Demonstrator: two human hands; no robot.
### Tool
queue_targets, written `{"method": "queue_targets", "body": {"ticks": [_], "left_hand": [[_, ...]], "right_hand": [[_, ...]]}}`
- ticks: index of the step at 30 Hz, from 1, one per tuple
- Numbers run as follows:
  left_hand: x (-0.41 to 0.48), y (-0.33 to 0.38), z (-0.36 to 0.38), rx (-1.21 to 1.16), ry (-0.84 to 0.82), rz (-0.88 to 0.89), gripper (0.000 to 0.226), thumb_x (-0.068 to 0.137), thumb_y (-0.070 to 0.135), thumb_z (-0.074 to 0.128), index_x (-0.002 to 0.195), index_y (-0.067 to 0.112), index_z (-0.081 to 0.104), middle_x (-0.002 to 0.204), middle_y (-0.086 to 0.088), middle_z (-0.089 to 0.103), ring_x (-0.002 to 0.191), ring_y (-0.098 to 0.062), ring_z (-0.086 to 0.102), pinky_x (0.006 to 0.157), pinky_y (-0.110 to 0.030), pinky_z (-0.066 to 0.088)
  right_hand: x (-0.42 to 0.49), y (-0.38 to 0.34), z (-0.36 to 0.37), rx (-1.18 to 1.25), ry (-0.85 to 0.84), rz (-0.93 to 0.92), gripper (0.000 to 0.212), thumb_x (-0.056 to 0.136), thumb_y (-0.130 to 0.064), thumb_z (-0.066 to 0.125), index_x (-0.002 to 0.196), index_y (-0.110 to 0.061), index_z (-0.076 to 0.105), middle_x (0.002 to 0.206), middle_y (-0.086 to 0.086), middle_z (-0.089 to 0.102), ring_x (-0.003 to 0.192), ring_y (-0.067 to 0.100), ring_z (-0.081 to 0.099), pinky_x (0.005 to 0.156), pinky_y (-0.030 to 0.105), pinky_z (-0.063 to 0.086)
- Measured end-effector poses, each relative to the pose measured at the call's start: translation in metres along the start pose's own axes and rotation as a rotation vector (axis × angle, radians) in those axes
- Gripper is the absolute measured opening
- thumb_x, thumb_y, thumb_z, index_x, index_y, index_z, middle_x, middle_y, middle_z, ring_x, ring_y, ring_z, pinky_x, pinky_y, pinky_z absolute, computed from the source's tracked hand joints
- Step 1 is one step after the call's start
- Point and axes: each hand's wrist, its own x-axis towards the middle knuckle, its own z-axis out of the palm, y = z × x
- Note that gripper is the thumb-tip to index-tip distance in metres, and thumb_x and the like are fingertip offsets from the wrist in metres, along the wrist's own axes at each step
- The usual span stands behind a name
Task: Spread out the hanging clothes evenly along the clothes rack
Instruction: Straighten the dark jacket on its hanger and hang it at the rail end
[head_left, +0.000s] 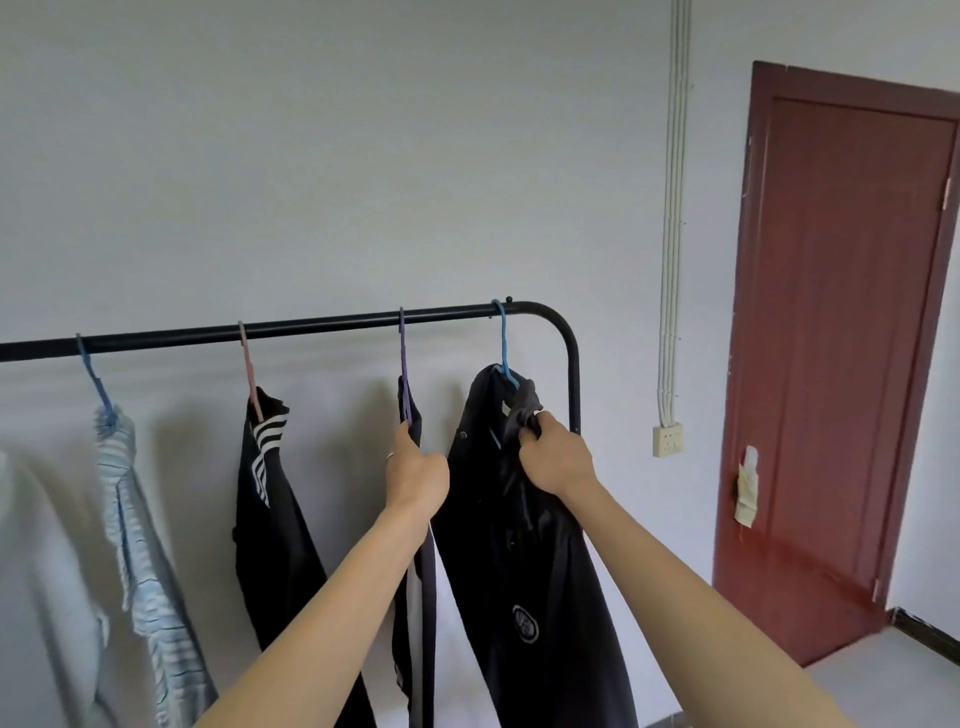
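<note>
A black clothes rack bar (322, 326) runs from the left edge to a bend at the right. Several garments hang on it. A black jacket (524, 545) hangs on a blue hanger (503, 343) at the bar's right end. My right hand (556, 457) is shut on its grey collar. Left of it a dark garment (415, 597) hangs on a purple hanger (402, 358), and my left hand (415, 473) grips it near the shoulder. Further left hang a black top with white stripes (270, 519) on a pink hanger and a blue striped shirt (140, 545) on a blue hanger.
A white garment (36, 571) shows at the far left edge. The rack's right upright (574, 384) stands close to the black jacket. A wall socket (667, 440) and cable conduits lie right of the rack. A red-brown door (836, 364) is at the right.
</note>
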Motion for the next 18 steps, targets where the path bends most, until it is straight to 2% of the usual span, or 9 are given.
{"method": "queue_targets", "body": {"ticks": [5, 10, 15, 18], "left_hand": [[0.003, -0.003, 0.002, -0.033, -0.024, -0.014, 0.063, 0.087, 0.004, 0.033, 0.146, 0.025, 0.032, 0.134, -0.015, 0.052, 0.12, -0.036, 0.054, 0.1, -0.049, 0.047], [0.001, -0.002, 0.0, -0.061, -0.026, -0.02, 0.077, 0.082, -0.002, 0.032, 0.151, 0.03, 0.025, 0.139, -0.011, 0.047, 0.119, -0.034, 0.053, 0.088, -0.041, 0.051], [0.001, -0.001, 0.002, -0.071, -0.032, -0.019, 0.076, 0.081, 0.0, 0.03, 0.15, 0.033, 0.025, 0.141, -0.02, 0.045, 0.118, -0.041, 0.055, 0.057, -0.029, 0.042], [0.0, -0.001, 0.004, -0.063, -0.03, -0.011, 0.074, 0.083, 0.002, 0.03, 0.15, 0.033, 0.025, 0.142, -0.024, 0.044, 0.119, -0.043, 0.054, 0.058, -0.03, 0.045]], "right_hand": [[0.005, 0.011, -0.01, 0.003, -0.01, 0.03, 0.032, 0.099, -0.029, 0.039, 0.124, -0.013, 0.051, 0.114, 0.013, 0.065, 0.106, 0.035, 0.058, 0.082, 0.033, 0.041], [0.006, 0.014, -0.011, -0.009, -0.014, 0.028, 0.029, 0.099, -0.03, 0.039, 0.117, -0.011, 0.051, 0.111, 0.013, 0.065, 0.104, 0.036, 0.057, 0.08, 0.034, 0.041], [0.005, 0.014, -0.007, -0.027, -0.027, 0.047, 0.026, 0.098, -0.037, 0.04, 0.097, -0.013, 0.049, 0.098, 0.008, 0.062, 0.096, 0.031, 0.057, 0.077, 0.033, 0.041], [0.004, 0.015, -0.008, -0.069, -0.03, 0.038, 0.026, 0.099, -0.037, 0.039, 0.097, -0.012, 0.048, 0.105, 0.01, 0.063, 0.095, 0.03, 0.056, 0.079, 0.035, 0.043]]}}
